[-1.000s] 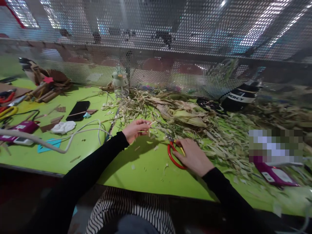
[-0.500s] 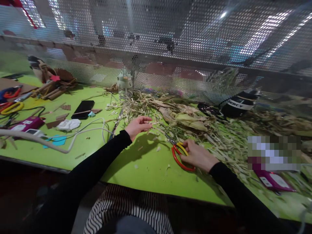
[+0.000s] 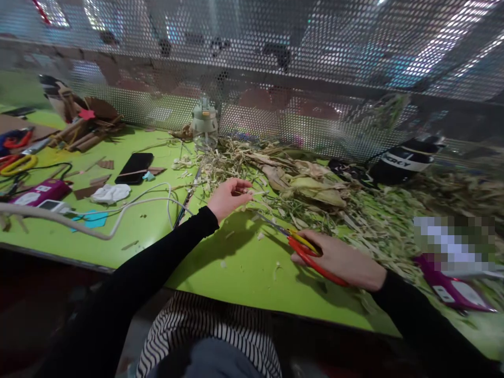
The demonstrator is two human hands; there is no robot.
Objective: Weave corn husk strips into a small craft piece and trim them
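A thin, pale strip of dried plant fibre is pinched at the fingertips of the left grip, a bare hand in a black sleeve. The strip is held beside the near edge of the plant litter, its free end directed to the right. Steel-bladed scissors with one red and one yellow handle are held in the right grip, which is closed about the handles; the blades are pointed leftward, tips just below the strip and apart from the left grip. Whether the blades are parted cannot be told.

The bright green, flat surface is strewn with litter. Behind the left grip, a heap of shredded, straw-coloured fibre is seen; to its right, a bundle of broad, dried, yellow-green husks is laid. More loose shreds are scattered beyond the right grip.

At the rear, a clear bottle with a pale green top is stood upright near the perforated metal panel. To the left, a black rectangular phone, a crumpled white tissue and a flat blue piece of paper are noted. Farther left, a magenta-and-white box-shaped device is partly crossed by a thick, pale grey cable.
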